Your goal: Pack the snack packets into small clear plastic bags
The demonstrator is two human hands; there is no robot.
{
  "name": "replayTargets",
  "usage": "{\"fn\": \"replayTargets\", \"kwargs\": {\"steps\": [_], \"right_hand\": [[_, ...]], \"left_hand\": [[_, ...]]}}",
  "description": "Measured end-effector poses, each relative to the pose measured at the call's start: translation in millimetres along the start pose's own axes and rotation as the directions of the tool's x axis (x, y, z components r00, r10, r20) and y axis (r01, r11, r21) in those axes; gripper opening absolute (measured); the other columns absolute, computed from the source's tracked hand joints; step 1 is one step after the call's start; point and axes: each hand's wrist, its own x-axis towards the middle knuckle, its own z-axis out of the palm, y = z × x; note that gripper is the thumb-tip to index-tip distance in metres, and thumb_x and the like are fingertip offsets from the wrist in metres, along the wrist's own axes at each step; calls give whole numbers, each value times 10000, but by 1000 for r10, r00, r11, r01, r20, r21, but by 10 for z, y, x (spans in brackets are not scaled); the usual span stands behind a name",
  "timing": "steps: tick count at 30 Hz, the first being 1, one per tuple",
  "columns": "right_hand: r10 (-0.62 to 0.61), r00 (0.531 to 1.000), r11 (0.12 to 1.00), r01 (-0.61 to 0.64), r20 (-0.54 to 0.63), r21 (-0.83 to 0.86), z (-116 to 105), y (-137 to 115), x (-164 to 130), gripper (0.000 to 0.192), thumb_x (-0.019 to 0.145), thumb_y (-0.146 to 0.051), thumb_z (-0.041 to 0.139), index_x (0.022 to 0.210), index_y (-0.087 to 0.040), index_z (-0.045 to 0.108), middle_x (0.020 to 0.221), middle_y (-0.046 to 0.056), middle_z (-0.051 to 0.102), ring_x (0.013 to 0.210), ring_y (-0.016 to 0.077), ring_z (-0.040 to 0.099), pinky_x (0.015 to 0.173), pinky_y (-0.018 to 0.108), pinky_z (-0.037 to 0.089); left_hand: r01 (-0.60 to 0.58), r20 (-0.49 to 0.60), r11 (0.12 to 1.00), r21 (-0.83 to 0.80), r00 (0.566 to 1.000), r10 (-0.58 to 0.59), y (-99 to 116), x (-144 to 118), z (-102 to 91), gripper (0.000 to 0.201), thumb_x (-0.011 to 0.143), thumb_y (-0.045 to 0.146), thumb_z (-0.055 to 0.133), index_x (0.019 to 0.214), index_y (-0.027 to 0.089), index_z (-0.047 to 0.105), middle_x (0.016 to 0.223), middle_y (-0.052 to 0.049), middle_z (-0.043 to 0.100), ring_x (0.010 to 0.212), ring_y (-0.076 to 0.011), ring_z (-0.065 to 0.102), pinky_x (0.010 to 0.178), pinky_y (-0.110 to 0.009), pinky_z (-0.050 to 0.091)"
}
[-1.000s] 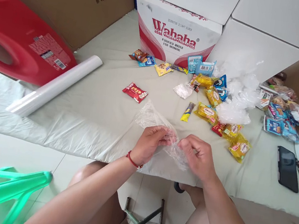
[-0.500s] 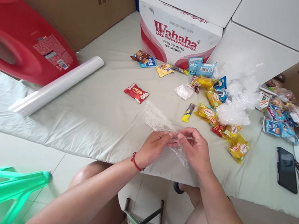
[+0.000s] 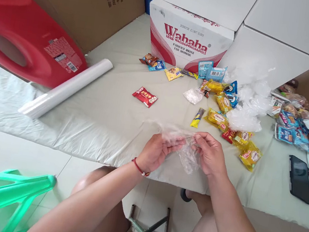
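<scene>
A thin clear plastic bag (image 3: 187, 158) is stretched between my two hands above the cloth-covered table's front edge. My left hand (image 3: 154, 153), with a red cord bracelet at its wrist, holds the bag's left part, its fingers curled against the film. On the other side, my right hand (image 3: 211, 153) pinches the bag between thumb and fingers. A red-wrapped snack (image 3: 145, 96) lies beyond my left hand. Past my right hand are a small yellow-and-grey packet (image 3: 197, 118) and several yellow-wrapped snacks (image 3: 217, 119). The bag's upper part is blurred.
A white plastic roll (image 3: 67, 87) and a red jug (image 3: 33, 35) are at the left. Behind stands a Wahaba-style white-and-red carton (image 3: 189, 39). Crumpled clear bags (image 3: 248, 107) lie right of centre. A phone (image 3: 299, 179) rests at the right, a green stool (image 3: 6, 191) below left.
My hands have moved slightly apart, drawing the bag between them. Its far end has lifted and folded back toward my hands. The whole view has shifted a little.
</scene>
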Motion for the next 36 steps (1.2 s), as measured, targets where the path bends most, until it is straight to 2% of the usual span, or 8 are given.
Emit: {"fn": "replayTargets", "kwargs": {"steps": [6, 11, 15, 19, 24, 29, 31, 36], "right_hand": [[155, 987, 975, -158, 31, 158, -45, -29, -27, 327, 656, -444, 872, 780, -206, 686, 772, -5, 614, 614, 95, 499, 490, 199, 419], [138, 989, 985, -143, 50, 93, -63, -43, -52, 340, 639, -437, 898, 760, -189, 701, 700, -12, 568, 603, 89, 477, 467, 185, 388], [85, 991, 995, -80, 106, -52, -82, -32, -53, 346, 713, -491, 846, 784, -191, 689, 680, -13, 560, 612, 105, 486, 502, 216, 419], [-112, 982, 924, 160, 154, -347, -59, 54, -51, 342, 793, -482, 786, 980, -219, 675, 975, 44, 650, 866, 177, 604, 711, 304, 541], [-516, 785, 522, 605, 341, -601, 44, 163, -71, 485, 864, -373, 747, 1305, -271, 576, 1340, 116, 562, 1243, 287, 538, 1035, 493, 496], [-710, 587, 254, 728, 388, -637, 141, 162, -127, 188, 948, -223, 630, 1130, -268, 644, 1145, 94, 643, 1072, 266, 583, 940, 459, 514], [-725, 600, 317, 727, 339, -609, 147, 146, -133, 85, 965, -216, 609, 1020, -253, 662, 1040, 74, 662, 989, 239, 601, 874, 411, 521], [-564, 805, 656, 571, 182, -494, 96, 117, -99, 213, 1013, -311, 547, 847, -212, 636, 857, 31, 630, 718, 149, 595, 636, 285, 478]], "left_hand": [[10, -215, 987, -159, 976, -44, 137, 52, -137, 19, 729, 121, 679, 721, 135, 687, 780, -42, 722, 724, -137, 687, 695, -261, 580], [-107, -342, 977, -184, 939, 38, 229, 106, -273, 137, 682, 32, 626, 636, 152, 579, 623, 21, 603, 587, -98, 599, 591, -226, 521], [-165, -419, 970, -180, 905, 76, 292, 113, -314, 154, 671, 11, 596, 639, 158, 565, 607, 40, 567, 571, -81, 565, 606, -217, 496], [-180, -386, 972, -155, 916, 108, 255, 94, -285, 152, 674, 61, 650, 629, 168, 552, 602, 57, 519, 552, -66, 494, 548, -199, 414], [-153, -306, 980, -125, 946, 108, 109, 44, -161, 160, 664, 149, 712, 635, 165, 555, 618, 47, 514, 570, -76, 477, 547, -211, 399], [-124, -355, 991, -41, 929, 101, 0, 0, -23, 144, 682, 208, 670, 640, 180, 535, 583, 66, 435, 509, -61, 380, 468, -205, 277], [-117, -355, 993, 7, 928, 112, -19, -10, 17, 104, 717, 228, 638, 673, 182, 555, 574, 73, 403, 481, -57, 315, 448, -215, 205], [-157, -277, 969, 188, 939, 206, -40, -31, 70, 120, 758, 279, 634, 807, 193, 568, 686, 47, 485, 589, -87, 415, 545, -229, 316]]}}
